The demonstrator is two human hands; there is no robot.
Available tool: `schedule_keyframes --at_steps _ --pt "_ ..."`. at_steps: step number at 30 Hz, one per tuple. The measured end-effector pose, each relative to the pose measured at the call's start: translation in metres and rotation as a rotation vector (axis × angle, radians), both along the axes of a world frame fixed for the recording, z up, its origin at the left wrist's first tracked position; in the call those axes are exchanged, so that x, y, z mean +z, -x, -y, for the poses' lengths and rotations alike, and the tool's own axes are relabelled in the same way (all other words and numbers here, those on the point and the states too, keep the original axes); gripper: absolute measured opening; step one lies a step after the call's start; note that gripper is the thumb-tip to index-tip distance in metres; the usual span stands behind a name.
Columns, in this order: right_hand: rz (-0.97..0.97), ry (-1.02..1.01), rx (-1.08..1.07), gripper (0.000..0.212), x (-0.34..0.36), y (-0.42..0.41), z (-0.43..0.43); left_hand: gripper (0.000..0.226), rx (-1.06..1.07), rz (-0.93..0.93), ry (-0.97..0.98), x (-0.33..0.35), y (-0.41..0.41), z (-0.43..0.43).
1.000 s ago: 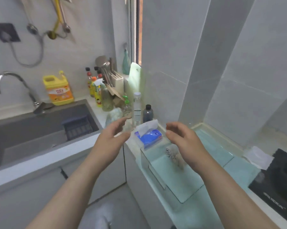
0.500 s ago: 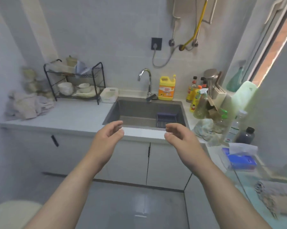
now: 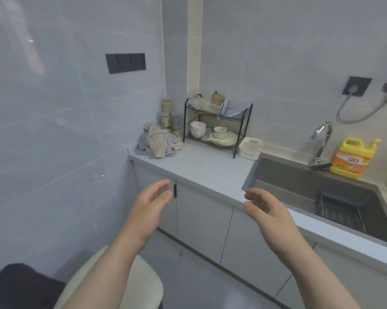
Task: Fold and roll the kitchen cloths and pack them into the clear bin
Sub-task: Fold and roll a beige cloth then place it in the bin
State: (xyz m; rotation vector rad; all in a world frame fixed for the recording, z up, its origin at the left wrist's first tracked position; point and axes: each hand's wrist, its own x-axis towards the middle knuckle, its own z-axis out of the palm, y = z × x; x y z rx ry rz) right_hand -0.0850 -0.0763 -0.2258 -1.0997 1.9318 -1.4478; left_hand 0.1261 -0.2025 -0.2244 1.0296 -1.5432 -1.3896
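Nearest to me, both forearms reach forward over the floor. My left hand (image 3: 151, 206) is raised in front of the cabinet doors (image 3: 201, 210), fingers loosely curled and spread, holding nothing. My right hand (image 3: 267, 209) is level with it and well apart to the right, palm turned inward, fingers relaxed and empty too. At lower left a pale round seat (image 3: 125, 284) and something dark (image 3: 20, 286) sit below my left arm. Beyond the hands the grey counter (image 3: 201, 168) runs from the left wall toward the right, with the sink (image 3: 317, 188) sunk into it on the right and a dark basket (image 3: 339, 208) inside the basin. The cloths (image 3: 158, 142) lie in a crumpled heap at the far left end of the counter, against the wall and well away from both hands. Just right of the heap stands a black wire rack (image 3: 217, 126) holding bowls and plates, with jars (image 3: 165, 115) behind the cloths. A small white box (image 3: 250, 148) sits between the rack and the sink. Farther right are the tap (image 3: 320, 141) and a yellow bottle (image 3: 353, 158) at the back wall. The bin is out of my view.
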Motion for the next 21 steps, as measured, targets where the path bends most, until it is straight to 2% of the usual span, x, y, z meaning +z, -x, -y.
schedule_keyframes --at_steps 8,14,21 --pt "0.007 -0.045 0.083 0.029 -0.013 0.020 0.117 0.026 0.042 0.011 -0.022 -0.025 0.024 0.098" --pt "0.052 -0.047 0.127 0.028 -0.033 0.090 0.228 0.028 0.056 0.085 -0.061 -0.044 0.090 0.202" --pt "0.088 -0.034 0.160 0.024 -0.022 0.161 0.355 0.030 0.141 0.086 -0.092 -0.036 0.150 0.323"
